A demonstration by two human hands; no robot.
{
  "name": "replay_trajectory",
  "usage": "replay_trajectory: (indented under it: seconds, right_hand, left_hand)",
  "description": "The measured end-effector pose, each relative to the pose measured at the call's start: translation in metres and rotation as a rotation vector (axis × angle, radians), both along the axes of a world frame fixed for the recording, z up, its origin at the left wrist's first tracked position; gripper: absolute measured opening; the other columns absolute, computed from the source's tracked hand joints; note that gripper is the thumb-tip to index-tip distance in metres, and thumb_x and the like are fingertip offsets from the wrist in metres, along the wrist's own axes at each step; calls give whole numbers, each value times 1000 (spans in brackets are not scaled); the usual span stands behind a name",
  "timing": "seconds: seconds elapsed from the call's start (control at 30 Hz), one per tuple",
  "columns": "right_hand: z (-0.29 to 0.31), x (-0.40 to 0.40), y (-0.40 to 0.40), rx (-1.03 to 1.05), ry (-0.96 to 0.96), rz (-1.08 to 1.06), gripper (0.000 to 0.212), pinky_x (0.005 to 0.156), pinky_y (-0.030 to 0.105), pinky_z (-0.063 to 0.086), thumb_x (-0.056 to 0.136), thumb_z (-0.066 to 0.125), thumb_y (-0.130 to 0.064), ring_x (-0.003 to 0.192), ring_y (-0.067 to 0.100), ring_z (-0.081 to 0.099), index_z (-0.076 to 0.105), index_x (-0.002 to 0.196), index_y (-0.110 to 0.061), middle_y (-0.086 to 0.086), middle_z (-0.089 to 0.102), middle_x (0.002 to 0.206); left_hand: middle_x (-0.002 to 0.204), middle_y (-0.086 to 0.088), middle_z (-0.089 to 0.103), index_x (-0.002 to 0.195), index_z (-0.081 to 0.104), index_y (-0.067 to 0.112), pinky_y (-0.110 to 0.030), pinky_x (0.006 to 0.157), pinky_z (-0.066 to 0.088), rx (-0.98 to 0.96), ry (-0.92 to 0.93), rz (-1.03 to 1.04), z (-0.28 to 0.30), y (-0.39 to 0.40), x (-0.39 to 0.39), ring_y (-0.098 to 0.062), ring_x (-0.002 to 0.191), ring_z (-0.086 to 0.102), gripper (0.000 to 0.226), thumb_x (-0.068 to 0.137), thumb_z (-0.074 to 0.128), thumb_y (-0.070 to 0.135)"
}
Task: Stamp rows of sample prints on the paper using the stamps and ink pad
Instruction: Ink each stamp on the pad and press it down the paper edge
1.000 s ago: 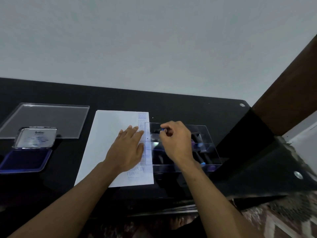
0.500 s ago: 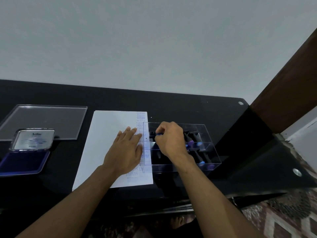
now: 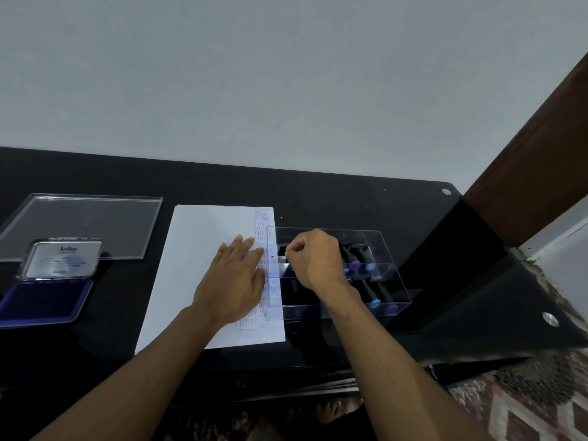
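The left hand (image 3: 235,281) lay flat, fingers straight, pressing the paper (image 3: 203,265) down on the black worktop (image 3: 318,198). A column of blue prints ran along the paper's right edge, partly under that hand. The right hand (image 3: 315,259) was curled inside the clear plastic box (image 3: 394,281) just to the right of the paper, thumb and forefinger pinched together over the box's left compartments; whether they had a stamp between them could not be made out, since the fist covered whatever was there.

The stamps (image 3: 362,265) lay in the box with their handles running roughly toward and away from the person, blue and purple caps toward the person. They sat directly under and just right of the right hand, so that hand was plainly the nearer one.

The ink pad (image 3: 44,300) stood open at the far left of the worktop, well apart from the box, its lid (image 3: 62,259) tipped up. Any stamp lifted would probably have to cross over the paper and the left hand to reach it.
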State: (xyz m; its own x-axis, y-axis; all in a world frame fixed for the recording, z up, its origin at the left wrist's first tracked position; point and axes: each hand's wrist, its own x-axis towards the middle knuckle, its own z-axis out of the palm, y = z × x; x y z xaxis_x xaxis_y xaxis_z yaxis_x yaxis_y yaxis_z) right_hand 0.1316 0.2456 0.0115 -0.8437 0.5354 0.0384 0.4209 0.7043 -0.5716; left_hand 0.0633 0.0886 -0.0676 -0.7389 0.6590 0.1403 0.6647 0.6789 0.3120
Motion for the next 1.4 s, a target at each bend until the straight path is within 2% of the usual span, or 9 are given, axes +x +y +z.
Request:
replay_trajectory:
  seconds: [0.17,0.33,0.5,0.57,0.73,0.87,1.03,1.2,1.4]
  right_hand:
    - [9,16,0,27,148,16,13,63,6,42,89,68,-13,70,-1,60,76,79,-16,-12,68,85]
    - [14,45,16,40,263,-31,11,82,19,53,87,70,-15,84,4,61,75,96,-18,-6,66,97]
    - [16,78,39,48,171,-105,12,64,6,45,87,68,-13,78,3,63,76,93,-21,-6,70,93]
    - [18,92,47,22,114,-126,16,61,12,50,86,66,-9,74,6,64,76,94,-19,-3,72,93]
    - [16,114,58,26,-36,-51,19,53,0,38,84,63,-11,73,5,62,76,91,-22,-3,73,92]
    - [20,119,60,17,-99,62,15,57,12,47,88,62,-17,75,8,66,77,89,-20,-5,73,88]
    - [24,114,62,-5,-273,174,25,59,22,50,96,52,-26,77,18,66,74,87,-15,1,71,83]
    - [29,105,59,-47,-437,216,34,90,34,51,97,38,-11,92,22,63,72,101,-7,5,70,103]
    - [25,101,62,42,-419,224,28,80,35,54,92,49,-22,93,26,66,72,101,-9,10,71,99]
  left_hand:
    - [161,-2,33,150,42,21,-36,120,11,115,-79,40,12,0,2,-24,151,27,55,103,38,48]
    - [158,-2,40,148,45,18,-33,118,21,297,-119,83,37,3,17,-23,146,36,47,103,48,33]
    - [153,-3,46,146,48,15,-26,116,13,288,-79,-73,51,16,47,-22,145,37,48,103,49,35]
    - [149,-4,50,143,52,13,-27,116,15,295,-36,-139,54,23,59,-22,142,40,45,102,51,32]
    - [144,-10,56,139,57,10,-45,120,26,262,68,-233,55,41,79,-29,141,42,51,99,42,38]
    - [145,-9,55,140,57,11,-50,121,27,202,77,-236,51,48,83,-28,143,41,60,98,33,46]
    - [150,-4,51,145,52,17,-46,124,21,108,85,-208,46,48,81,-22,146,36,66,96,24,52]
    - [149,-3,52,145,51,18,-44,124,17,99,85,-194,46,49,82,-21,145,37,66,96,23,51]
    - [148,-2,53,144,53,18,-41,123,15,102,85,-185,45,49,83,-19,144,38,64,97,24,50]
